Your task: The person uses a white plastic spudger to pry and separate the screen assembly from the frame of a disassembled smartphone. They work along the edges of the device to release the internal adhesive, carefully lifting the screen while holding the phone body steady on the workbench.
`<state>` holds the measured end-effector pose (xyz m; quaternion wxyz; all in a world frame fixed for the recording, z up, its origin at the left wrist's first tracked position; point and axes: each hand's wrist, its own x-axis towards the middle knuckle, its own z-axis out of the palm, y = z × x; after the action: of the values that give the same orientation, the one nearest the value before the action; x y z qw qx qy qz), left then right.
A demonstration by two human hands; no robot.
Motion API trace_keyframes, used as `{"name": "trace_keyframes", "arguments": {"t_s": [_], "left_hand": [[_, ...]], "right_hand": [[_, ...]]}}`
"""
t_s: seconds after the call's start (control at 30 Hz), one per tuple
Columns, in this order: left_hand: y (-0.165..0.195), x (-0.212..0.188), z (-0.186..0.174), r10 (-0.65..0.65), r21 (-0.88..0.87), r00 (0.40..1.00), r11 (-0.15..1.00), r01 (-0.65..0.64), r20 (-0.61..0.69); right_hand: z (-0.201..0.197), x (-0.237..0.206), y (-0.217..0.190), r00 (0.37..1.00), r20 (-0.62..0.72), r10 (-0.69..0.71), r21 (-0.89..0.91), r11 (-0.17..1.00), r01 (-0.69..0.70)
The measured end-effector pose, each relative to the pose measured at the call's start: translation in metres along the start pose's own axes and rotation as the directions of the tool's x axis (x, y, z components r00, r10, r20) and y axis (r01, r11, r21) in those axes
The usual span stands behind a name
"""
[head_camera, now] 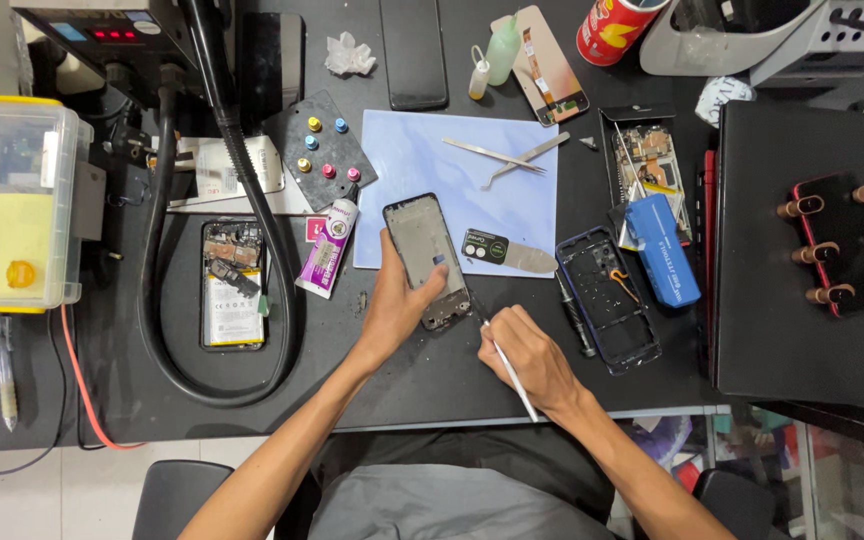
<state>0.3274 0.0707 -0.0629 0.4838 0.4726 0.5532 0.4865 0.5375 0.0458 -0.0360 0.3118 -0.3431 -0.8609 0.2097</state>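
Note:
My left hand (397, 305) grips a dark phone frame (424, 250) by its lower half, holding it over the edge of a pale blue work mat (452, 160). My right hand (530, 360) holds a thin white pointed tool (510, 375) like a pen, its tip touching the bottom right corner of the phone frame. Both forearms reach in from the near edge of the black table.
Tweezers (497, 155) and a metal pry card (512, 255) lie on the mat. An opened blue phone shell (612, 300) and blue battery (664, 250) sit right. A glue tube (329, 245), opened phone (232, 285), black hose (157, 280) lie left; a clear box (14, 205) stands far left.

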Motion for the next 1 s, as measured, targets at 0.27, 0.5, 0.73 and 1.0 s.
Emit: {"name": "trace_keyframes", "arguments": {"t_s": [0.27, 0.5, 0.73, 1.0], "left_hand": [[-0.005, -0.001, 0.001, 0.042, -0.022, 0.999, 0.999, -0.043, -0.012], [-0.005, -0.002, 0.0, 0.015, 0.039, 1.0, 0.999, -0.014, -0.013], [-0.006, -0.002, 0.0, 0.046, -0.042, 0.999, 0.998, -0.046, 0.0], [-0.011, -0.003, 0.001, 0.039, -0.038, 0.999, 0.999, -0.039, -0.003]], "right_hand": [[0.0, 0.002, -0.003, 1.0, -0.021, -0.02, 0.002, 1.0, 0.02], [0.003, -0.001, -0.003, 1.0, 0.001, -0.003, -0.024, 1.0, 0.003], [0.005, -0.003, -0.001, 1.0, 0.006, 0.003, -0.017, 1.0, -0.003], [0.007, -0.001, 0.0, 1.0, -0.013, -0.013, -0.005, 1.0, 0.013]]}}
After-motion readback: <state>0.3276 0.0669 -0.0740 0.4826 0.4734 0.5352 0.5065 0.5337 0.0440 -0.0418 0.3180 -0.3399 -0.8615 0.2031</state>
